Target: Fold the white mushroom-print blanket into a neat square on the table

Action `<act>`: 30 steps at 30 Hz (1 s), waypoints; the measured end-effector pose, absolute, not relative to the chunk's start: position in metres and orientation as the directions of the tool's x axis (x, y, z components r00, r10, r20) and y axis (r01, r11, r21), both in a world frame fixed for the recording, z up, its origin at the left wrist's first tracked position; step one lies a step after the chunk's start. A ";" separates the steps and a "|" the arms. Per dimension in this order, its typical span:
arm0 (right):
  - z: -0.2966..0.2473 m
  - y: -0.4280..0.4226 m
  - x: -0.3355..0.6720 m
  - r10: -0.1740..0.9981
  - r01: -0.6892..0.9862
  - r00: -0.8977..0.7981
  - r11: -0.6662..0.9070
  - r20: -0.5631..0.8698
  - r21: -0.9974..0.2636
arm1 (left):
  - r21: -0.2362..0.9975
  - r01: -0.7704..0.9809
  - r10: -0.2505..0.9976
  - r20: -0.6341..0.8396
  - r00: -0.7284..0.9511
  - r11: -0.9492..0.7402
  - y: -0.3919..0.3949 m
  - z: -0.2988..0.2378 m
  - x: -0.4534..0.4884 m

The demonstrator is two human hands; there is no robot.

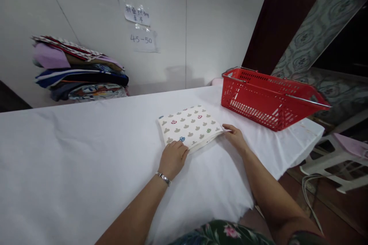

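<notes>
A folded cream cloth [189,124] printed with grey, red, blue and green mushroom shapes lies on the white-covered table [86,160]. My left hand [174,157], a silver bracelet at its wrist, is closed on the cloth's near left corner, with the thumb along the front edge. At the near right corner, my right hand [236,138] has its fingertips around the cloth's edge, one finger reaching over it. The folded layers show along the side facing me.
A red plastic basket [258,97] with metal handles stands at the table's right end. Several folded fabrics [80,71] are piled at the back left by the wall. A pink-and-white stool [342,153] and cables are on the floor at right.
</notes>
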State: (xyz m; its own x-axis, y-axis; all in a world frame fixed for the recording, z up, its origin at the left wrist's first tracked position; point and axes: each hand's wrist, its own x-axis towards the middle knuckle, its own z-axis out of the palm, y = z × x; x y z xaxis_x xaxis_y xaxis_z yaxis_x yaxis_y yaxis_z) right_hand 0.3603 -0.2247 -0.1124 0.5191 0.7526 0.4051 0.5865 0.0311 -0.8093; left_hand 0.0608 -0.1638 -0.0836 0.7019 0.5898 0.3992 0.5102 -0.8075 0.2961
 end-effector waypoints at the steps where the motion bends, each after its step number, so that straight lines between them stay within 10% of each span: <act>1: -0.115 -0.225 0.360 0.770 0.575 0.508 0.031 0.386 -0.818 | 0.301 0.508 0.591 0.400 0.701 -0.807 -0.164 -0.083 0.061; 30: -0.132 -0.217 0.364 0.796 0.711 0.465 -0.074 0.388 -0.700 | 0.294 0.530 0.606 0.390 0.693 -0.796 -0.170 -0.084 0.058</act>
